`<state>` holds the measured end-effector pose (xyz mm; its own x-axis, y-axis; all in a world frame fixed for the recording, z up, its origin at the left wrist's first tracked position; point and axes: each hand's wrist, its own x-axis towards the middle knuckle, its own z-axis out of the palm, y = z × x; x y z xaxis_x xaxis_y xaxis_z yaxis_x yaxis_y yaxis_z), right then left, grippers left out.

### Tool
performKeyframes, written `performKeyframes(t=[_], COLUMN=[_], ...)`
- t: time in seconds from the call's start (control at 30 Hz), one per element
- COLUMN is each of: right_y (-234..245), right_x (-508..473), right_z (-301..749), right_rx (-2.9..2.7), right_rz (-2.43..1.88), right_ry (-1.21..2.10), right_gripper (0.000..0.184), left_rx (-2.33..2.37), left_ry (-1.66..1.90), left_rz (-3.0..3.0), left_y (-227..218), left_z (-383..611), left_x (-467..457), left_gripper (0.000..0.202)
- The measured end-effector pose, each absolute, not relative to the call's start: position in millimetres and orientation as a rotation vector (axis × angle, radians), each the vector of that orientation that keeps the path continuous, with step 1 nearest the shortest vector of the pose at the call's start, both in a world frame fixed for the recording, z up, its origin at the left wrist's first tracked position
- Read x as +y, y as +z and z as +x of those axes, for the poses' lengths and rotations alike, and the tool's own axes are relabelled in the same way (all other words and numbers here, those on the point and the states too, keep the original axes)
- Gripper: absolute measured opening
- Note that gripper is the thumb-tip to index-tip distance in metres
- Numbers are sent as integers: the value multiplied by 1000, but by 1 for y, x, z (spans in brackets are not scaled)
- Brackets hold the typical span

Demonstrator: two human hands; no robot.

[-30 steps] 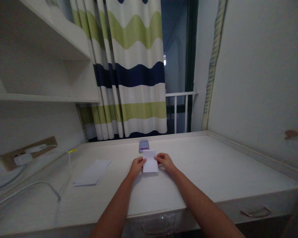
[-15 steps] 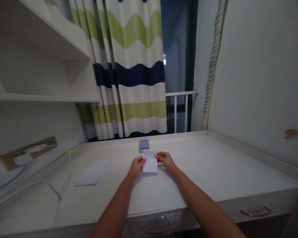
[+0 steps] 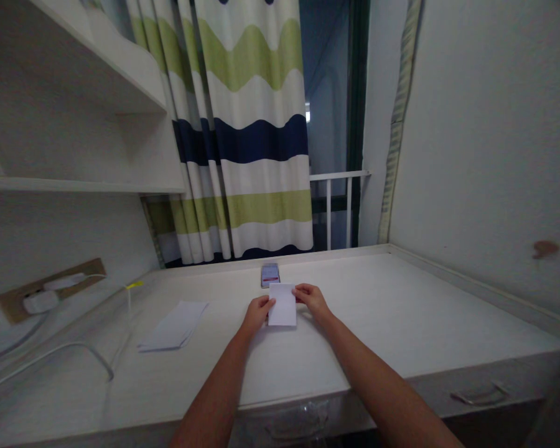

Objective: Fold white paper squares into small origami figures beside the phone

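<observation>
A white sheet of paper (image 3: pixel 282 305) is laid flat on the pale wood-grain surface (image 3: pixel 401 311), with its long axis running away from the wearer and its short edges roughly parallel to the surface's front edge. The sheet is bracketed from both sides: its left long edge is met by the left hand (image 3: pixel 258 315), and its right long edge by the right hand (image 3: pixel 312 300). Both hands are in contact, so neither can be called the nearer, though the left hand is placed toward the sheet's near end and the right hand toward its far end. The fingers of each hand are curled and kept together, not spread; whether the edges are truly pinched or only pressed cannot be told. A smartphone (image 3: pixel 270 274) is lying just beyond the far edge, almost touching it and offset toward the left hand. A folded paper (image 3: pixel 173 325) is lying well to the left, set at an angle, with a white cable (image 3: pixel 60 348) beyond it.
</observation>
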<state>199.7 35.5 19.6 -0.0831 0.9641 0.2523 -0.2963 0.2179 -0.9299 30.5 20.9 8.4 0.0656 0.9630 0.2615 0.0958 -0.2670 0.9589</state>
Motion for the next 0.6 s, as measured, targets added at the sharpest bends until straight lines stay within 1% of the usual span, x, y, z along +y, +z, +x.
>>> performKeyframes(t=[0.6], right_y=[20], right_x=[38], right_z=[202], right_rx=[-1155], right_rz=[-728], right_ry=[1175], right_gripper=[27], left_rx=[1104], left_ry=[1244], left_rz=[1545], left_y=[12], left_z=[32], left_x=[17], left_gripper=[33])
